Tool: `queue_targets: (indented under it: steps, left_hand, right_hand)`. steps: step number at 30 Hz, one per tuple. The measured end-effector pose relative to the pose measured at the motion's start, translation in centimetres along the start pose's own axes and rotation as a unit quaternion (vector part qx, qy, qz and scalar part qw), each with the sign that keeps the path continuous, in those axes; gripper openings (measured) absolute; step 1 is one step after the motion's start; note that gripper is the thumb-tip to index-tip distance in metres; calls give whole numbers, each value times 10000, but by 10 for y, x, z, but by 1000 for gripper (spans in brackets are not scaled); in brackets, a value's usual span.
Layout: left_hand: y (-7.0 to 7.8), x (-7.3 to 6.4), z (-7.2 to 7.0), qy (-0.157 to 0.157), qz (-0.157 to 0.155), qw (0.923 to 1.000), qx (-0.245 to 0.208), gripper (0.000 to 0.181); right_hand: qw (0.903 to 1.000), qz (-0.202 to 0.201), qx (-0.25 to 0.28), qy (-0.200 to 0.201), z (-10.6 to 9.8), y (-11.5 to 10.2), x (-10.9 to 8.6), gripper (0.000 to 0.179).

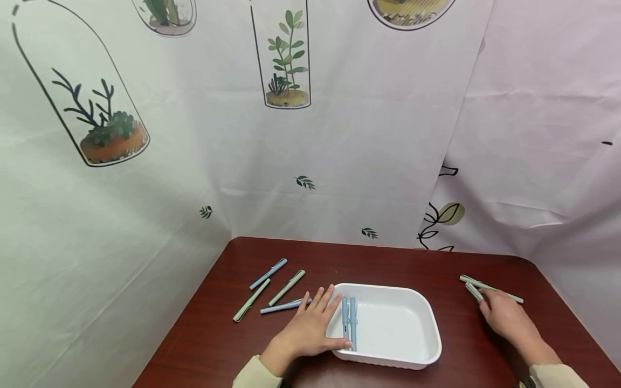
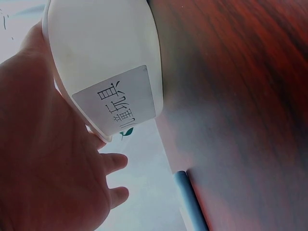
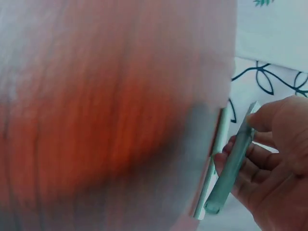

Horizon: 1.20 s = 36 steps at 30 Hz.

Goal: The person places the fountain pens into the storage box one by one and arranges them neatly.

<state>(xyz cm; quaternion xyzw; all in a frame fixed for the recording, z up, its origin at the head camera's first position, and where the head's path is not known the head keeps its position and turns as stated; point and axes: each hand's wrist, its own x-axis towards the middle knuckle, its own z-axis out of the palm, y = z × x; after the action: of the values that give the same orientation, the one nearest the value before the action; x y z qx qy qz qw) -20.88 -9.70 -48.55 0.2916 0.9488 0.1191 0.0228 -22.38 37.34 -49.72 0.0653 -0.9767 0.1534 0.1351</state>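
Note:
My left hand (image 1: 312, 326) rests over the left rim of a white plastic tray (image 1: 432, 323), its fingers spread and the thumb lying across the front corner. Beside that thumb, two blue pens (image 1: 353, 323) lie side by side inside the tray, one partly covered. In the left wrist view, the palm is against the tray's rim near a printed label (image 2: 118, 101). Over at the right, my right hand (image 1: 509, 315) pinches a light green pen (image 3: 231, 171) between thumb and fingers. Another green pen (image 1: 492, 288) lies on the table just beyond it.
Left of the tray, two green pens (image 1: 252, 300) (image 1: 287, 288) and two blue pens (image 1: 268, 274) (image 1: 281, 307) lie loose on the dark red table (image 1: 378, 264). One blue pen's end reaches the left fingertips. Patterned white cloth (image 1: 364, 161) hangs behind the table.

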Motion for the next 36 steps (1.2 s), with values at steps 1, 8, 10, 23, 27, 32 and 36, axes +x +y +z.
queue_targets:
  steps: [1, 8, 10, 23, 27, 32, 36]
  left_hand:
    - [0, 0, 0, 15, 9, 10000, 16, 100]
    - [0, 0, 1, 118, 82, 9998, 105, 100]
    - [0, 0, 0, 108, 83, 9999, 92, 100]
    - [0, 1, -2, 44, 166, 9998, 60, 101]
    - [2, 3, 0, 86, 138, 9999, 30, 101]
    - [3, 3, 1, 77, 114, 9999, -19, 104]
    - [3, 3, 2, 54, 141, 9999, -61, 106]
  right_hand:
    - [9999, 91, 102, -59, -2, -1, 0, 30]
    - [9752, 1180, 1621, -936, -17, -11, 3, 44]
    - [9526, 1546, 2364, -1127, -19, -15, 3, 49]
    - [7527, 1513, 6287, -1235, -23, -29, -2, 28]
    - [7278, 1175, 6617, -1369, -21, -37, -2, 30]
    - [7580, 1095, 6277, -1397, -22, -53, 1, 20]
    - [8533, 1463, 4836, -1289, -28, -69, 1, 30]
